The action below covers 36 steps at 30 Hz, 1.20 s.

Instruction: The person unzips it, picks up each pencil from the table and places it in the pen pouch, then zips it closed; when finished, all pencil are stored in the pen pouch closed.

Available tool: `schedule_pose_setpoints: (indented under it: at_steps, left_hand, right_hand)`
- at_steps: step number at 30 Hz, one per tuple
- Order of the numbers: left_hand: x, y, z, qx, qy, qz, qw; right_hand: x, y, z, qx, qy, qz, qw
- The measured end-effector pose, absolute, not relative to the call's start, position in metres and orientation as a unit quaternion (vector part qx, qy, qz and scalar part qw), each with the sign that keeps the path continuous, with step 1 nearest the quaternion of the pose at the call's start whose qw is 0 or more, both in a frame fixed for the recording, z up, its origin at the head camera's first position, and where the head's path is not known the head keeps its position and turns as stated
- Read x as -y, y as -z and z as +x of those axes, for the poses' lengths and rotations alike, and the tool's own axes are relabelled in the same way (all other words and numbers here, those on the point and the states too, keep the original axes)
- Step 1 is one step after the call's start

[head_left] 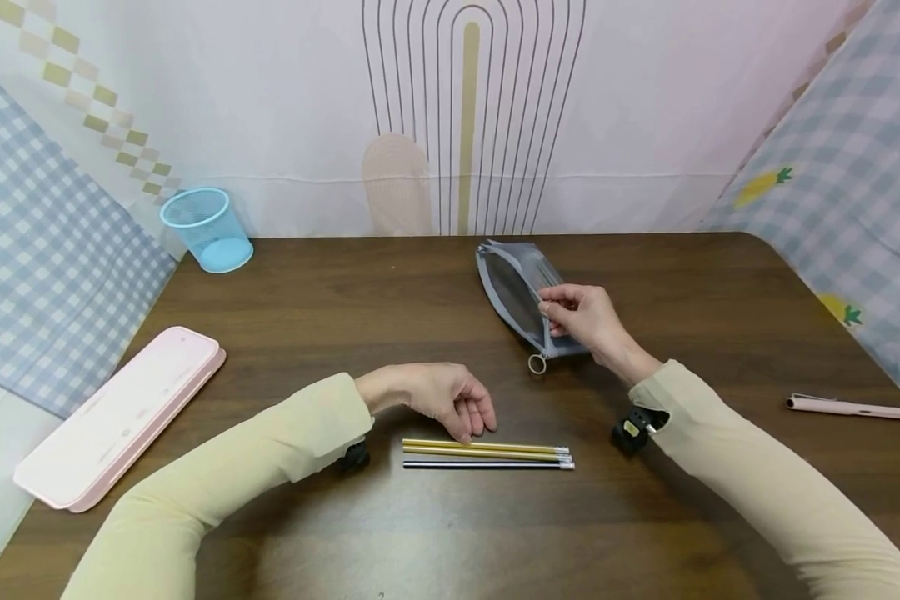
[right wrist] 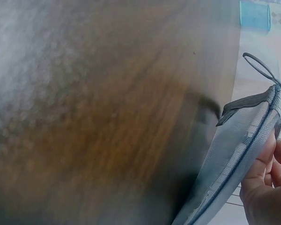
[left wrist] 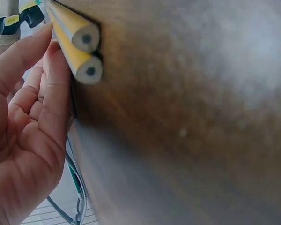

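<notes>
My left hand [head_left: 450, 398] hovers at two gold pencils [head_left: 480, 450] lying side by side, its fingers loosely bent and the thumb tip at the nearest one. In the left wrist view, the blunt ends of the gold pencils [left wrist: 82, 37] point towards the camera beside the thumb and index finger. A black pencil [head_left: 480, 465] lies parallel, slightly closer to me. My right hand [head_left: 587, 321] pinches the edge of a grey zippered pouch [head_left: 536, 258], whose mouth gapes towards the left. Its zip carries a ring [head_left: 537, 364]. In the right wrist view the pouch's rim [right wrist: 253, 136] is between thumb and fingers.
A pink pencil case [head_left: 120, 417] lies at the left edge of the brown table [head_left: 345, 292]. A light blue mesh cup [head_left: 208, 232] stands at the back left. Far to the right lies a pale pink pen [head_left: 853, 407]. Cloth hangs behind and at both sides.
</notes>
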<state>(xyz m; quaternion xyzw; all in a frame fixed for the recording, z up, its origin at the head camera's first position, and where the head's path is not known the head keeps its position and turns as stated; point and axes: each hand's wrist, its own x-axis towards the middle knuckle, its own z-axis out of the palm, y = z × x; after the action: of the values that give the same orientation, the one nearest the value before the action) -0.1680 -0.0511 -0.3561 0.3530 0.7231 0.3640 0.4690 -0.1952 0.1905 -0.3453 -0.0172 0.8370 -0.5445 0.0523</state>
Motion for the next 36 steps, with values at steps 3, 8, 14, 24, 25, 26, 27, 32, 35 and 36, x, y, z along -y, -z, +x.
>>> schedule_pose_setpoints:
  at_steps: [3,8,14,24,25,26,27,32,35,36]
  left_hand:
    - [0.050,0.357,-0.167,-0.731,-0.359,0.360,0.456]
    - [0.049,0.355,-0.165,-0.751,-0.329,0.385,0.423]
    - [0.047,0.353,-0.163,-0.769,-0.294,0.424,0.377]
    - [0.040,0.354,-0.159,-0.788,-0.266,0.460,0.311]
    - [0.039,0.354,-0.159,-0.790,-0.264,0.459,0.308]
    - [0.039,0.354,-0.159,-0.792,-0.263,0.458,0.306]
    - [0.039,0.354,-0.159,-0.792,-0.263,0.456,0.309]
    - [0.046,0.351,-0.168,-0.772,-0.308,0.424,0.359]
    - [0.056,0.345,-0.178,-0.749,-0.364,0.366,0.416]
    - [0.059,0.342,-0.182,-0.742,-0.383,0.342,0.430]
  right_hand:
    - [-0.191,0.345,-0.195,-0.836,0.547,-0.017,0.052]
    - [-0.191,0.344,-0.194,-0.832,0.552,-0.019,0.052]
    - [-0.193,0.343,-0.194,-0.831,0.554,-0.021,0.051]
    - [-0.194,0.343,-0.193,-0.835,0.547,-0.022,0.047]
    - [-0.193,0.344,-0.193,-0.835,0.548,-0.023,0.047]
    - [-0.193,0.344,-0.193,-0.834,0.549,-0.023,0.048]
    - [-0.193,0.344,-0.193,-0.833,0.550,-0.023,0.048]
    - [-0.192,0.344,-0.193,-0.831,0.554,-0.024,0.049]
    - [-0.192,0.343,-0.193,-0.831,0.553,-0.024,0.048]
    - [-0.192,0.342,-0.193,-0.832,0.552,-0.024,0.048]
